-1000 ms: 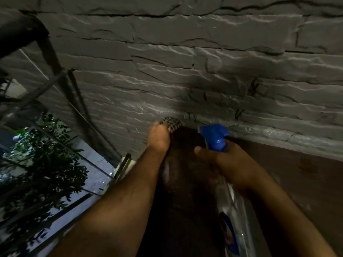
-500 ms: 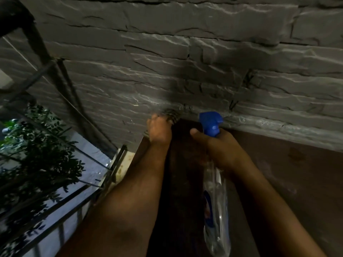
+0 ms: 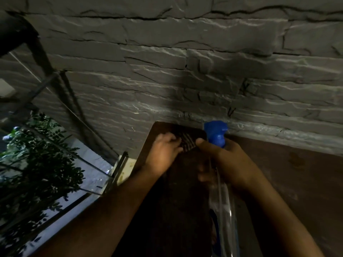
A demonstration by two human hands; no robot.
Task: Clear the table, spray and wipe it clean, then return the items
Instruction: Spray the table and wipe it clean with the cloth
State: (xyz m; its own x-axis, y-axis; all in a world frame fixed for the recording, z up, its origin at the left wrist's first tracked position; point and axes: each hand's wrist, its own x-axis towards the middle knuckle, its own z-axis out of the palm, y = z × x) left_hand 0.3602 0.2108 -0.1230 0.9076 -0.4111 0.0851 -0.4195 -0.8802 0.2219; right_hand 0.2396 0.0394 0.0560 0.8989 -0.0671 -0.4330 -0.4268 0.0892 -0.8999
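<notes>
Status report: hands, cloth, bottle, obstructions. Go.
Left hand grips checked cloth at table corner. Right hand holds spray bottle. No visible obstruction.

Dim scene of greys, browns and one strong blue.

The spray bottle (image 3: 221,197) has a bright blue trigger head at 12 o'clock of its clear, see-through body, with a blue patch low on the body. The cloth (image 3: 188,142) is dark with a pale checked pattern of fine crossing lines. The tabletop (image 3: 297,173) is dull reddish brown, darker brown to near black under the forearms, with a few darker blotches toward 3 o'clock. The stone wall (image 3: 185,71) is slate grey with paler grey streaks and black cracks. The plant (image 3: 37,164) at 9 o'clock is dark green, against a pale bluish-white ground (image 3: 89,164).
</notes>
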